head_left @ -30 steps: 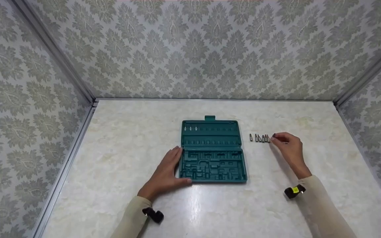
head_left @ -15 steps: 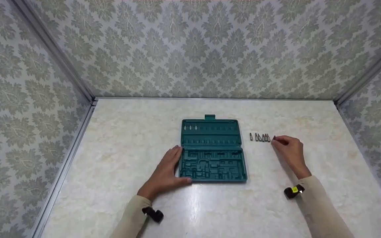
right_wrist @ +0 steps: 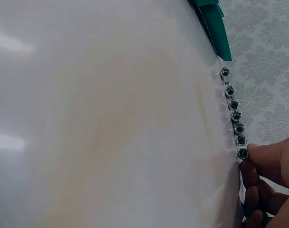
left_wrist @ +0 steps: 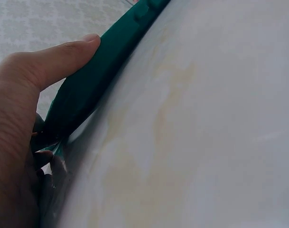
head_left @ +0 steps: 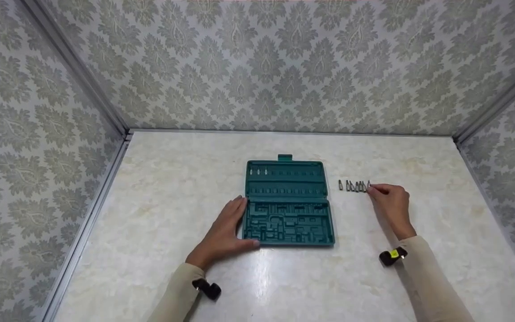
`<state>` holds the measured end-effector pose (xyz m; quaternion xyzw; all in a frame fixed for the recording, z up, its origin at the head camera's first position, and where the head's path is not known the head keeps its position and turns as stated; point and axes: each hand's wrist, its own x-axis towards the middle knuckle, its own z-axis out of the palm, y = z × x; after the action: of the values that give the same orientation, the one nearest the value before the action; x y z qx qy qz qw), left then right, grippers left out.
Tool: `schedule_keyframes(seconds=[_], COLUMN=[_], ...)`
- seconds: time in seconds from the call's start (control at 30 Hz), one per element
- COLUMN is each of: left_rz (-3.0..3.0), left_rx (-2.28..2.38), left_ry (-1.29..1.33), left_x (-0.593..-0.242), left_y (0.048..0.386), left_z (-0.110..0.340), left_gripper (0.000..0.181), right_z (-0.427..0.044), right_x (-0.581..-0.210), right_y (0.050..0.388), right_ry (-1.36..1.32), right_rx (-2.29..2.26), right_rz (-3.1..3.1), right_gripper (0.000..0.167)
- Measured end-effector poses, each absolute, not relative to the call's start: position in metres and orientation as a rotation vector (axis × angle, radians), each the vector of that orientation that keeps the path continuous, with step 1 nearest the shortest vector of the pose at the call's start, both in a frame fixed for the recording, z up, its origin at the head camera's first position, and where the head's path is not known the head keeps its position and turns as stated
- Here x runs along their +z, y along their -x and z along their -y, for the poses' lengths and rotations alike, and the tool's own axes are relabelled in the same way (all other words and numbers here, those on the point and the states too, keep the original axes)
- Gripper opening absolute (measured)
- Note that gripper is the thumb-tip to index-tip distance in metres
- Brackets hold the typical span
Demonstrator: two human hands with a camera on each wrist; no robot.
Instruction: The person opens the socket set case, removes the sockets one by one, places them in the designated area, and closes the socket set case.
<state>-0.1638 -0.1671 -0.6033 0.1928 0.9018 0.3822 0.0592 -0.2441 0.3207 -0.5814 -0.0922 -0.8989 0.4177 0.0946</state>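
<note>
An open green plastic case lies on the table. My left hand spans its near left corner, fingers along the left side and thumb against the front wall. The left wrist view shows that thumb on the case wall; the other fingers are partly hidden. Right of the case, several small metal sockets form a row. At the row's right end my right hand pinches one socket between thumb and index finger. Square holes face the right wrist camera. The table hides part of the right fingers in that view.
Three small light-coloured pieces sit in the upper left slots of the case lid. The moulded tray half lies nearest me. Patterned wall panels border the pale table behind and at the sides.
My right hand has moved slightly left, and the pinched socket now stands out more clearly beside the row's end. The left hand and the case stay in place.
</note>
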Motion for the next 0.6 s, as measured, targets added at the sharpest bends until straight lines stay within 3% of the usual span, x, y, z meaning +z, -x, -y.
schedule_keyframes(seconds=[0.6], left_rz=[-2.737], left_rx=[1.149], left_ry=[-0.568], left_x=[-0.6048], left_y=[0.1618], left_z=[0.1685], left_gripper=[0.132], right_z=[-0.3152], right_x=[-0.5774], right_y=[0.2441], right_ry=[0.318], right_rx=[1.282], right_rz=[2.586], right_gripper=[0.029])
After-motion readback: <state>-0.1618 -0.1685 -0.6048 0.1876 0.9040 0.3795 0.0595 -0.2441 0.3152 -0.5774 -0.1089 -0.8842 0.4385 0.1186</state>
